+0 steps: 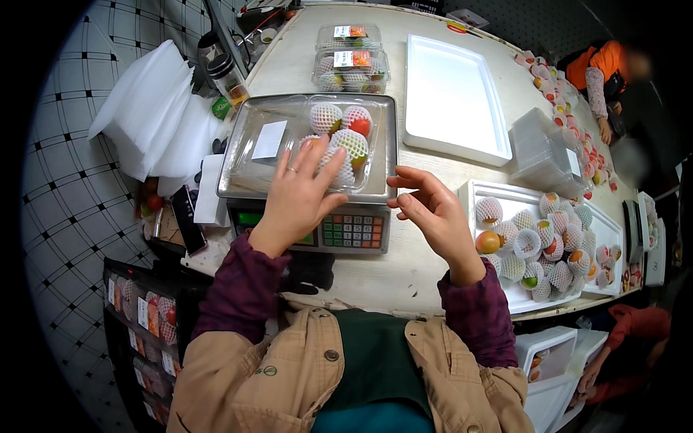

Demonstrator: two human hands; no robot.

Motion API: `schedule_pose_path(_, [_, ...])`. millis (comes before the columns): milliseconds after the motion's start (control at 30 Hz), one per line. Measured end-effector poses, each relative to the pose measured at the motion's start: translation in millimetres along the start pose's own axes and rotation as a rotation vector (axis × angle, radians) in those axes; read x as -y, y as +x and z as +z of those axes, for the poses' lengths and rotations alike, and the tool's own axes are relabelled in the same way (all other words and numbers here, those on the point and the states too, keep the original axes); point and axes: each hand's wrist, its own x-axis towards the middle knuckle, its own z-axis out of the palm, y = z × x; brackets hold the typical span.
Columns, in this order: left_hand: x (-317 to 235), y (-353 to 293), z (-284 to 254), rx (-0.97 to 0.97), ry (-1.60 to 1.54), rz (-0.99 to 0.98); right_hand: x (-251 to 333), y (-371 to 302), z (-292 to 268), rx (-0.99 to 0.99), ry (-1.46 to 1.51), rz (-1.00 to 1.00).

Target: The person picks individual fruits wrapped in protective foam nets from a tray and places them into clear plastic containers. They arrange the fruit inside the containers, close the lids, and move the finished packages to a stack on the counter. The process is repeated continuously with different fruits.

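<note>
A clear plastic clamshell box (249, 173) lies with its lid folded open on the metal pan of a digital scale (231, 186). Several red and green fruits in white foam nets (326, 117) sit in its right half, and a white label (269, 139) is on the lid. My left hand (299, 191) is over the box, fingers spread across the nearest fruits; whether it presses on them I cannot tell. At the scale's right edge, my right hand (433, 213) is held with fingers apart and nothing in it.
Two filled clamshells (351, 70) stand behind the scale. To the right are a white foam tray (455, 101), stacked clear boxes (546, 150) and a foam crate of netted fruits (538, 242). White foam sheets (148, 108) lean at left. Co-workers (605, 79) are along the right side.
</note>
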Motion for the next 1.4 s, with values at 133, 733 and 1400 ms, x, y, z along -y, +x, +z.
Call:
schedule_pose_path(133, [27.6, 2.3, -12.1, -0.019, -0.324, -0.037, -5.7, 26.9, 11.8, -0.077, -0.312, -0.125])
schedule_pose_path(733, [60.4, 27.2, -5.3, 0.142, -0.597, 0.051, -25.6, 97.8, 29.1, 0.108, -0.869, -0.525])
schedule_pose_path(1400, [39.7, 3.9, 11.2, -0.234, -0.608, -0.283, -45.0, 88.9, 22.6, -0.133, 0.39, 0.349])
